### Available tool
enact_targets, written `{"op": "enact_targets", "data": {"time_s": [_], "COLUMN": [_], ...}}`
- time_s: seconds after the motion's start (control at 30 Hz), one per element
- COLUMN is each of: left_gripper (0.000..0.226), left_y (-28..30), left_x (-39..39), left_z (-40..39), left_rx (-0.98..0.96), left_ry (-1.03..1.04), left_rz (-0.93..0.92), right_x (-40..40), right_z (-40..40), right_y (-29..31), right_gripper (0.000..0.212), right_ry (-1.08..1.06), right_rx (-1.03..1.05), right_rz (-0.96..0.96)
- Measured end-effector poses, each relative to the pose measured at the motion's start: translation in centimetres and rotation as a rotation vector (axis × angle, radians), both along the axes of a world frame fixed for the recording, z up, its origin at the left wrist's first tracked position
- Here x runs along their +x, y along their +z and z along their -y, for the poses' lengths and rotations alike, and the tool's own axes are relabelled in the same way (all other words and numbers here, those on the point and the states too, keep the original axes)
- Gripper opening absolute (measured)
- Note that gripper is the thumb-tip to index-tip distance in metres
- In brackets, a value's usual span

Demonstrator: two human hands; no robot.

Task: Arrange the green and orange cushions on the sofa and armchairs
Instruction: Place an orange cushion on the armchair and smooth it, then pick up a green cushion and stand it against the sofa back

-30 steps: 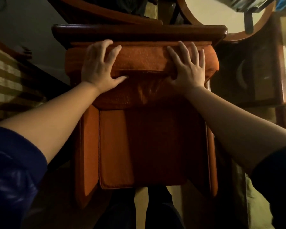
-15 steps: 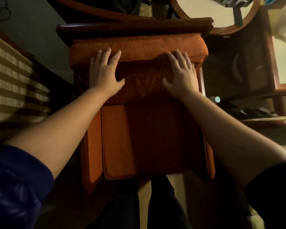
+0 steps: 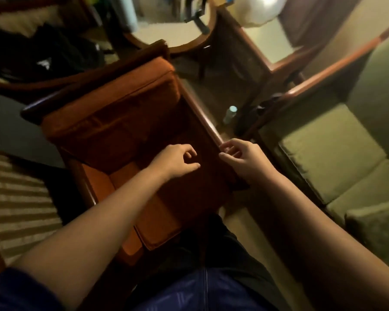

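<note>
An orange back cushion (image 3: pixel 112 113) leans against the backrest of a wooden armchair (image 3: pixel 208 127). An orange seat cushion (image 3: pixel 153 225) lies flat below it. My left hand (image 3: pixel 177 161) hovers over the seat with fingers loosely curled, holding nothing. My right hand (image 3: pixel 245 157) is beside the chair's right armrest, fingers apart and empty. On the right stands a sofa with green seat cushions (image 3: pixel 330 151) and a loose green cushion (image 3: pixel 377 232) at its near end.
A round wooden table (image 3: pixel 175 44) stands behind the armchair. A small bottle (image 3: pixel 230 114) sits on the floor between armchair and sofa. A striped rug or fabric (image 3: pixel 16 209) lies at the left. Dark bags (image 3: pixel 47 57) fill the upper left.
Both hands have lifted off the orange back cushion and drawn back toward me. The view has swung right, bringing the green sofa into sight.
</note>
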State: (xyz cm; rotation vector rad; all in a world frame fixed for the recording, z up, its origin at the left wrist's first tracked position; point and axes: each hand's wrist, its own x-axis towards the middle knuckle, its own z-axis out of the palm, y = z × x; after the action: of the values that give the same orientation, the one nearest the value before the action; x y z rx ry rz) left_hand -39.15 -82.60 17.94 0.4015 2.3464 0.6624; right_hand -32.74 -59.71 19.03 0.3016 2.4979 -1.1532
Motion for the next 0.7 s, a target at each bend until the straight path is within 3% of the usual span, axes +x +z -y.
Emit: {"op": "enact_targets", "data": {"time_s": [0.2, 0.43, 0.6, 0.7], "left_gripper": [0.026, 0.030, 0.034, 0.037], "left_y": [3.3, 7.1, 7.7, 7.6], "left_x": [5.4, 13.7, 21.2, 25.1], "left_z": [-14.1, -32.1, -45.6, -52.8], "left_rx": [0.123, 0.239, 0.303, 0.298], "left_ry": [-0.299, -0.389, -0.576, -0.681], "left_rz": [0.111, 0.043, 0.134, 0.165], "right_x": [11.7, 27.1, 37.5, 42.4], "right_z": [-11.3, -25.6, -34.7, -39.2], "right_y": [3.3, 4.8, 4.4, 4.2], "right_gripper": [0.021, 0.020, 0.026, 0.016], "right_ry": [-0.345, -0.837, -1.106, -1.219], "right_rx": [-0.023, -0.103, -0.071, -0.054], "right_rz": [-0.089, -0.186, -0.203, -0.204]}}
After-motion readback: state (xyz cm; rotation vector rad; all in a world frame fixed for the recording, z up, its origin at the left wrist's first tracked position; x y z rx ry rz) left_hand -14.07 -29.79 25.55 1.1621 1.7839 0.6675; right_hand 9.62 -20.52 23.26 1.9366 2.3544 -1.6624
